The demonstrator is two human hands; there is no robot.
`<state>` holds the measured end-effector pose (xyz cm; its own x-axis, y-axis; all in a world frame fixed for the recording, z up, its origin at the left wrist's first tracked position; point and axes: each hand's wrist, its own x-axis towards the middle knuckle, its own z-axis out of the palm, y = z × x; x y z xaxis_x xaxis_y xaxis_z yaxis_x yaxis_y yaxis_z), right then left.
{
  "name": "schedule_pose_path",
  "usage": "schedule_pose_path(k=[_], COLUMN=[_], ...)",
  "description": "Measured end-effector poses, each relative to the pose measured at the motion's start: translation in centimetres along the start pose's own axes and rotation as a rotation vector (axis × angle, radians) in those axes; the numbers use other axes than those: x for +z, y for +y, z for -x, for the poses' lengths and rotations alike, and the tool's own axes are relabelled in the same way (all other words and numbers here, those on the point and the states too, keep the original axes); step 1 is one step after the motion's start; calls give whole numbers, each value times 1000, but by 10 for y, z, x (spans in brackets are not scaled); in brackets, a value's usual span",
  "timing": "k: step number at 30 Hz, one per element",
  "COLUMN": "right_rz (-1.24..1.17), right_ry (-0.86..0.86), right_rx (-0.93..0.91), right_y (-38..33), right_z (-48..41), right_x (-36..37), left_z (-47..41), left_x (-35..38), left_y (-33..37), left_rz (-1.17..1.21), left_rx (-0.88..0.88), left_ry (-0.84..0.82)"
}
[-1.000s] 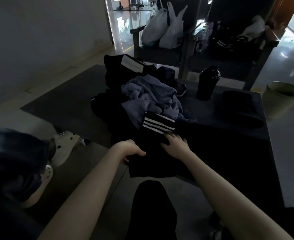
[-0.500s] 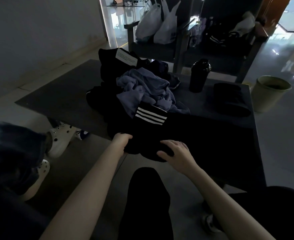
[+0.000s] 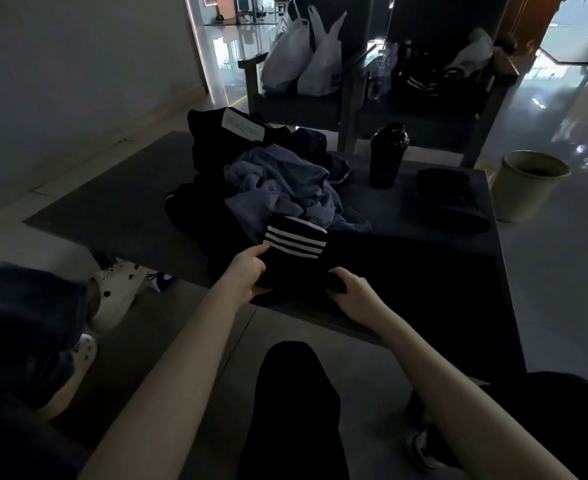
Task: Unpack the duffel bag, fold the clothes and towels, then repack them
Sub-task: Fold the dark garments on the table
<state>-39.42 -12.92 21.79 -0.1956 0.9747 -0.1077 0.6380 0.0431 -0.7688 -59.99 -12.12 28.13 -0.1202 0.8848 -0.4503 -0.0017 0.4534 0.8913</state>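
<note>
A black garment with three white stripes (image 3: 294,249) lies folded at the near edge of the low dark table (image 3: 424,271). My left hand (image 3: 245,275) grips its left side, thumb on top near the stripes. My right hand (image 3: 353,292) holds a dark fold of the same garment at its right. Behind it sits a crumpled lilac-blue towel (image 3: 282,188) on a heap of dark clothes. The black duffel bag (image 3: 223,140) with a white label stands at the far left of the table. A folded black item (image 3: 450,199) rests at the table's right.
A black shaker bottle (image 3: 386,155) stands behind the pile. A pale bin (image 3: 528,183) is on the floor to the right. Chairs with white plastic bags (image 3: 306,60) stand beyond the table. Another person's leg and white clogs (image 3: 115,292) are at the left.
Both hands have shifted from pressing on the striped garment to gripping it at its sides; the striped part is now raised and folded towards me.
</note>
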Motion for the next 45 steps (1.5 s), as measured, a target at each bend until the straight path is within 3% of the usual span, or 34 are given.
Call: schedule_pose_path(k=[4, 8, 11, 13, 17, 20, 26, 32, 36, 40, 43, 45], right_rz=[-79, -127, -174, -204, -214, -224, -71, 61, 101, 73, 175, 350], right_ry=[-53, -111, -84, -54, -61, -67, -149, 28, 20, 29, 96, 46], right_rx=[2, 38, 69, 91, 131, 140, 128, 92, 95, 159, 137, 66], right_y=[2, 7, 8, 7, 6, 7, 13, 25, 21, 16, 15, 20], right_z=[-9, -13, -15, -17, -17, -16, -9, 0, -4, -13, -9, 0], right_x=[-6, -4, -1, -3, -9, -8, -12, -17, -21, -27, -29, -27], left_z=[-9, -14, -12, -13, -17, -18, -29, -38, -41, -42, -53, -57], left_x=[-11, -10, -3, 0, -2, -1, -3, -7, -3, 1, 2, 3], left_y=[-7, -7, 4, 12, 19, 20, 12, -7, -4, 7, 3, -1], left_rz=[-447, -636, -360, -102, -256, -499, -508, -762, -721, -419, -497, -541], left_rx=[302, 409, 265, 150, 133, 232, 257, 177, 147, 177, 99, 44], left_ry=[-163, -188, -132, -197, -343, -261, -19, 129, 137, 110, 165, 186])
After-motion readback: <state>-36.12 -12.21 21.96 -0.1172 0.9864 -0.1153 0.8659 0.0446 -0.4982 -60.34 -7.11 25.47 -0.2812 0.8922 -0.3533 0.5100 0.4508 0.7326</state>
